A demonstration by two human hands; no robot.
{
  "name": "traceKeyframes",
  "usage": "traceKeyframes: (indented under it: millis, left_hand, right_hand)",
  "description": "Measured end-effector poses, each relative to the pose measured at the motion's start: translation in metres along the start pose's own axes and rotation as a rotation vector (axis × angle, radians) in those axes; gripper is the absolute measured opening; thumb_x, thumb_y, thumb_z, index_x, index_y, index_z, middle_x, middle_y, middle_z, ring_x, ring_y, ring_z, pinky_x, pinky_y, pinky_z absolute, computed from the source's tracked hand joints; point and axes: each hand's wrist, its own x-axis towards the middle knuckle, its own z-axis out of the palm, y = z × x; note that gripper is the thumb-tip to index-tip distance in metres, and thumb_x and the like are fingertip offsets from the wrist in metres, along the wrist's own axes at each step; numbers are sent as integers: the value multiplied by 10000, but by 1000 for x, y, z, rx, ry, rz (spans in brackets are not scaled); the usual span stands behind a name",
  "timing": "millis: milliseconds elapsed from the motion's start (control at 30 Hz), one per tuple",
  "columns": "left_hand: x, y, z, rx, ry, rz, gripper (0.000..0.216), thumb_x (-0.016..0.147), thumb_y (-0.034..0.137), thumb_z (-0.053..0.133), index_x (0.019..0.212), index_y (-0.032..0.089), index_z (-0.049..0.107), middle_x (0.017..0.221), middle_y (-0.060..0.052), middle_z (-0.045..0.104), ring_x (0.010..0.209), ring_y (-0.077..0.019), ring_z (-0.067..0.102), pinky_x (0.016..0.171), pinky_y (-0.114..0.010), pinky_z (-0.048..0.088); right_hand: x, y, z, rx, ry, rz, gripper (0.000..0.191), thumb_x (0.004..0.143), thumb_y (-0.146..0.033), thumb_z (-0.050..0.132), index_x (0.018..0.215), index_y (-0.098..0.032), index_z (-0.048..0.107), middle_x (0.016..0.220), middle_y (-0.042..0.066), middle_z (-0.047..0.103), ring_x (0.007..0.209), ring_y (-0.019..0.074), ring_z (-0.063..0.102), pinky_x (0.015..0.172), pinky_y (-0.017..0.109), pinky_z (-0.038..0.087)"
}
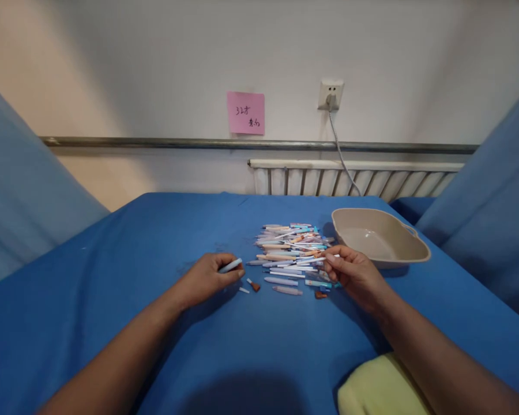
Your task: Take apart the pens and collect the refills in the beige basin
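My left hand (210, 279) is closed around a light blue pen (230, 266), one end of which sticks out past the fingers. On the right, my right hand (358, 278) pinches a thin white stick (312, 260) that looks like a pen refill, over the right side of a pile of pens (281, 253). The pile mixes pale pens, thin white sticks and clear wrappers. Nearer to me lie a lilac pen (281, 281), a pinkish pen (288, 290) and a small brown-tipped piece (254, 285) beside my left fingers.
A beige plastic basin (380, 239) stands right of the pile on the blue-covered table (242, 351). Something yellow-green and soft (380, 389) lies at the front right. Blue curtains (21, 190) hang at both sides. A radiator (324, 178) and a plugged-in cable (341, 150) are behind.
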Motion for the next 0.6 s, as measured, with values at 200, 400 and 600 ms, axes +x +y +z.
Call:
traceKeyframes:
  millis: [200, 400, 600]
  left_hand:
    - [1, -15, -6, 339, -156, 73, 193, 716, 342, 597, 820, 213, 697, 747, 26, 657, 695, -158, 567, 602, -208, 370]
    - [7, -28, -13, 464, -28, 73, 220, 729, 353, 580, 873, 224, 684, 816, 3, 675, 747, -185, 595, 675, -241, 408]
    - [25, -47, -8, 539, 140, 155, 259, 781, 350, 539, 954, 210, 671, 964, -52, 662, 899, -217, 582, 824, -284, 402]
  right_hand:
    - [-5, -3, 0, 106, -44, 26, 197, 740, -310, 716, 854, -169, 641, 631, -16, 572, 514, 79, 471, 475, 208, 403]
    - [-5, -2, -3, 135, -75, 29, 203, 750, -289, 710, 903, -176, 637, 676, -6, 584, 555, 90, 495, 499, 221, 426]
    - [-3, -2, 0, 133, 23, 44, 253, 745, -380, 704, 701, -154, 601, 583, -18, 547, 480, 70, 444, 450, 189, 380]
